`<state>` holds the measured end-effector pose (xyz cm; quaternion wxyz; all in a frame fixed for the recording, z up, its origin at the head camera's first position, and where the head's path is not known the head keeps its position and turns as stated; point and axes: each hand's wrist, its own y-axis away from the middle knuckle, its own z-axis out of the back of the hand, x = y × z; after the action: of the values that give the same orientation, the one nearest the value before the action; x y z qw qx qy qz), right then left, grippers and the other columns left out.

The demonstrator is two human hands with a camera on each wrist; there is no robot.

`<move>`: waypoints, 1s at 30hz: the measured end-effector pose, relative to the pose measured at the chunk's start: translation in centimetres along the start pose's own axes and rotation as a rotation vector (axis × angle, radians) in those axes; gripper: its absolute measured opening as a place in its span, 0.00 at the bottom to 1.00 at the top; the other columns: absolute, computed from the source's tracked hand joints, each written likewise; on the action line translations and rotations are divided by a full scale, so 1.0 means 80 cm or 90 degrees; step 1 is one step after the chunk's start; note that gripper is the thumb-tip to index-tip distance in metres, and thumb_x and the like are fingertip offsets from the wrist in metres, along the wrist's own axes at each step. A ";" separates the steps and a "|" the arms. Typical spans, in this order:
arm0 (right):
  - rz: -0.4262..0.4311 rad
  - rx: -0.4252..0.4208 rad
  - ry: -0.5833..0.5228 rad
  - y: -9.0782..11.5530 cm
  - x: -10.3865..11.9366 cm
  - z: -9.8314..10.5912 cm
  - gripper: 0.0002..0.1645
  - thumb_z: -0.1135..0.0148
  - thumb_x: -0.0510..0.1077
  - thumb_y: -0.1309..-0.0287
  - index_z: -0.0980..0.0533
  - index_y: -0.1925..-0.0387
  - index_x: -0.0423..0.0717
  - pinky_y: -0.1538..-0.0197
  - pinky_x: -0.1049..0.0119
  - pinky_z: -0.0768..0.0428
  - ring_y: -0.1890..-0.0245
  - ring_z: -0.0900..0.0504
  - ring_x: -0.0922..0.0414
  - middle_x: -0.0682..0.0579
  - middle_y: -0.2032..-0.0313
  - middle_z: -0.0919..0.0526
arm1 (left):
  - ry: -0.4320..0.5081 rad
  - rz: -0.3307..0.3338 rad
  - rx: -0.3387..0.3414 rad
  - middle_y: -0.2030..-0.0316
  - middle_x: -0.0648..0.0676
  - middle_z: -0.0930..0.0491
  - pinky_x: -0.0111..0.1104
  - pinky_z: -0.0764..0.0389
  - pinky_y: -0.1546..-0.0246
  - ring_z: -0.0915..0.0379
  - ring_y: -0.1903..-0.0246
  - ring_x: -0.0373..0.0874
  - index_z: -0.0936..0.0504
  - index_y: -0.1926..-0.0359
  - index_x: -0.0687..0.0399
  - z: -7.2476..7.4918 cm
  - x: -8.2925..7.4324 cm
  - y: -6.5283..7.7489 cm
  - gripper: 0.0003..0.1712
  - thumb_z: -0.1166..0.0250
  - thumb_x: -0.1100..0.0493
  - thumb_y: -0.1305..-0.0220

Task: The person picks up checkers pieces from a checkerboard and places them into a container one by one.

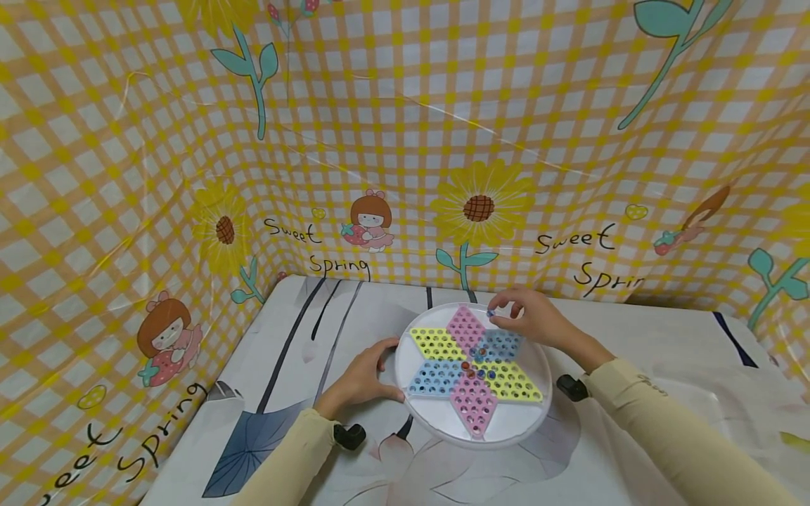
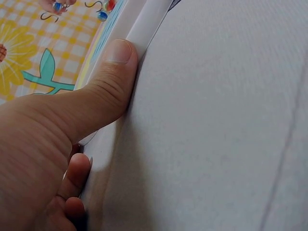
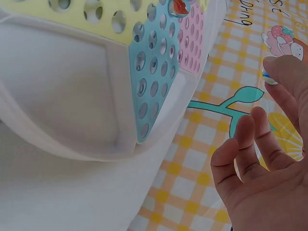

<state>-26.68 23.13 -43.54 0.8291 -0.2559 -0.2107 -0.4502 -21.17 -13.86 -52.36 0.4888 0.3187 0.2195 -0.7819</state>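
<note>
A round white Chinese checkers board (image 1: pixel 436 429) with a pink, yellow and blue star of holes lies on the table. Several glass marbles (image 1: pixel 482 374) sit around the star's middle. My left hand (image 1: pixel 362 376) rests against the board's left rim, its thumb (image 2: pixel 108 77) laid straight along the white edge and its other fingers spread apart from the thumb. Above the board's far right edge, my right hand (image 1: pixel 530 320) pinches a clear marble (image 3: pixel 268 78) with a blue swirl between thumb and forefinger. The other fingers of that hand are loosely bent and hold nothing.
A pale tablecloth (image 1: pixel 354 316) printed with dark stems and leaves covers the table. Behind it and along the left hangs a yellow checked curtain (image 1: pixel 405 140) with sunflowers. Black wrist straps (image 1: pixel 572 387) show at both sleeves.
</note>
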 end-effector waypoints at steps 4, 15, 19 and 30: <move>-0.003 -0.007 -0.003 0.005 -0.001 0.001 0.10 0.26 0.41 0.39 0.16 0.56 0.47 0.69 0.61 0.23 0.67 0.23 0.53 0.42 0.55 0.19 | 0.003 0.003 0.004 0.63 0.51 0.30 0.34 0.35 0.62 0.36 0.62 0.43 0.35 0.25 0.52 0.000 -0.001 0.000 0.60 0.13 0.50 0.58; -0.029 -0.045 0.024 0.039 0.000 0.023 0.09 0.26 0.42 0.39 0.16 0.57 0.48 0.67 0.62 0.23 0.65 0.22 0.53 0.46 0.54 0.18 | 0.009 0.002 0.006 0.63 0.51 0.31 0.34 0.34 0.62 0.36 0.62 0.44 0.35 0.26 0.52 -0.002 0.002 0.001 0.59 0.13 0.50 0.58; -0.051 -0.052 0.042 0.058 -0.006 0.035 0.09 0.26 0.43 0.40 0.16 0.57 0.49 0.68 0.64 0.23 0.64 0.23 0.53 0.46 0.55 0.17 | 0.013 0.002 0.005 0.63 0.52 0.30 0.34 0.34 0.62 0.37 0.62 0.44 0.35 0.26 0.53 -0.001 0.001 0.001 0.59 0.13 0.51 0.57; -0.072 -0.104 0.080 0.119 -0.022 0.072 0.10 0.24 0.44 0.42 0.16 0.59 0.53 0.73 0.67 0.27 0.67 0.25 0.60 0.51 0.58 0.19 | 0.006 0.001 0.005 0.63 0.51 0.30 0.32 0.34 0.63 0.37 0.63 0.43 0.35 0.25 0.53 -0.002 0.001 0.001 0.60 0.13 0.50 0.57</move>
<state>-20.14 32.21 -42.32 0.7901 -0.2817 -0.1350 -0.5274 -21.09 -13.86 -52.55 0.4867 0.3247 0.2184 -0.7810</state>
